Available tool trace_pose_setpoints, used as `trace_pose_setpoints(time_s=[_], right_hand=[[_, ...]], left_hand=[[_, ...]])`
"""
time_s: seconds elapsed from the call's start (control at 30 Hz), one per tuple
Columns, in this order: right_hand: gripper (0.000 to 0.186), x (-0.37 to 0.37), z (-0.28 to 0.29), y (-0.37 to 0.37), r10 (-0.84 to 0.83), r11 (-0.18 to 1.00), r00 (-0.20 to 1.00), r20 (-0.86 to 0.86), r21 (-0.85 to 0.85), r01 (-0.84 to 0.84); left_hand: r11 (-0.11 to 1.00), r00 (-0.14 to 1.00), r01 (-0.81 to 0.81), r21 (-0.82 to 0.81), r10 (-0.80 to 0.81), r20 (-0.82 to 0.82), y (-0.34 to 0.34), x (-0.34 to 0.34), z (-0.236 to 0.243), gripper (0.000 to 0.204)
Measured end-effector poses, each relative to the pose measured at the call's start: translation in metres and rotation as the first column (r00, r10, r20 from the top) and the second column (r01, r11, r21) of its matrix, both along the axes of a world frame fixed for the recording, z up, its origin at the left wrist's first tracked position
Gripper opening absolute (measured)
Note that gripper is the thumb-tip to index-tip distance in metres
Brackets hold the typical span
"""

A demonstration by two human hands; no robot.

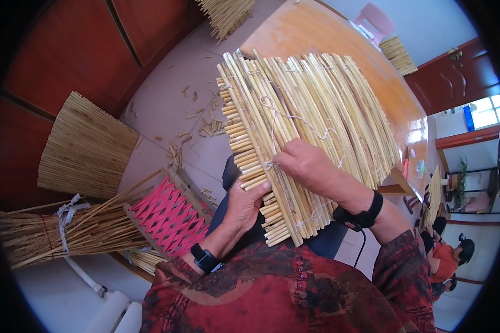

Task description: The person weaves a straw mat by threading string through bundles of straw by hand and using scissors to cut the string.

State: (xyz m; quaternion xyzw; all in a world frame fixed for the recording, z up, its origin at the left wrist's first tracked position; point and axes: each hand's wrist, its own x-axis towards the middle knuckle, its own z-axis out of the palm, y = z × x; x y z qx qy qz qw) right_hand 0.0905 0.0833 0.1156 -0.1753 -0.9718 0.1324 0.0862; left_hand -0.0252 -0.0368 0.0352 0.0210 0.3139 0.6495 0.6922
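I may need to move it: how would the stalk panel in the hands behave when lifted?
The stalk panel probably feels light for its size, being thin stalks. It's likely fairly stiff, since stalk ends show crosswise beneath the top layer. Loosely looped cord might snag.

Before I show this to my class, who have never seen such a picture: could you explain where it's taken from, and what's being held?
There is no machine here, just a person's bare hands. The one picture comes from a wide fisheye camera on that person's head, looking down, so straight edges bend. The red patterned shirt is the wearer's own.

The left hand grips the near edge of a mat of pale stalks. The right hand, above it, seems to pinch white string that runs loosely across the mat.

Short cut pieces lie scattered on the floor. To the left are a frame with crossed pink straps and a bundle of long stalks.
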Motion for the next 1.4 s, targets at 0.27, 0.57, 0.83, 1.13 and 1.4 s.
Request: trace_pose_setpoints(time_s=[0.27,0.57,0.83,1.13,1.4], right_hand=[[0.005,-0.01,0.011,0.0,0.135,0.961,0.987,0.088,0.23,-0.152],[0.005,0.006,0.047,-0.009,-0.067,0.967,0.972,0.227,0.253,0.007],[0.011,0.01,0.022,-0.022,-0.164,0.971,0.98,0.115,-0.155,0.18],[0.014,0.012,0.012,-0.018,-0.168,0.972,0.969,0.183,-0.135,0.194],[0.015,0.008,0.013,-0.014,-0.158,0.96,0.96,0.23,-0.192,0.204]], left_hand=[[0.999,1.0,0.001,0.048,0.0,-0.014,-0.003,0.0,0.001,0.04],[0.997,1.0,-0.023,0.069,0.023,-0.002,-0.001,-0.002,0.001,0.041],[0.997,0.993,0.011,0.07,-0.019,0.119,-0.008,0.0,0.006,0.042],[0.998,0.999,0.045,0.04,-0.046,0.024,-0.014,0.004,0.001,0.038],[1.0,1.0,0.012,0.025,-0.012,-0.023,-0.013,0.007,0.001,0.04]])
